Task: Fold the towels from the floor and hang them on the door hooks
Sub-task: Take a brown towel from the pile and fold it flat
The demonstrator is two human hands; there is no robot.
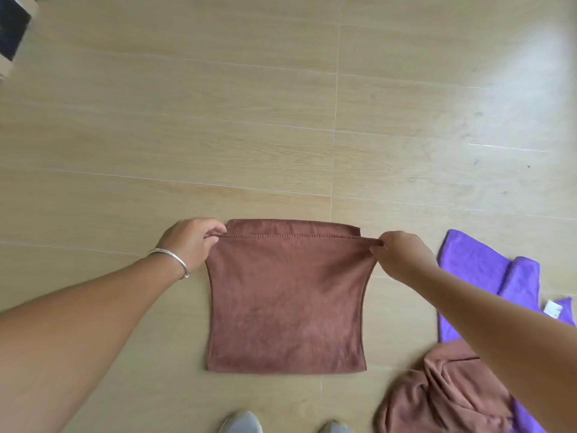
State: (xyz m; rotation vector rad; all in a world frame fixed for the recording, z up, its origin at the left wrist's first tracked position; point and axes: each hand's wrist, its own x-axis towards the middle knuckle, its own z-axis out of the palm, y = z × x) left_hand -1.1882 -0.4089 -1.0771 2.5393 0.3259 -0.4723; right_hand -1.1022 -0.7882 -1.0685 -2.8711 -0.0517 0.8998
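Pale wood-look floor filling the view

The floor, laid in long light planks with thin seams, is stretching across the whole scene; one seam is running straight down the middle. Bright light is washing over the upper right, bleaching the planks there. A dark object with a pale edge is sitting at the upper left corner.

No legible text, brand, number or sign found anywhere in view. One small white tag lies on the purple towel at the right edge; its face is too small and blurred to read, and whether it carries printing cannot be determined.
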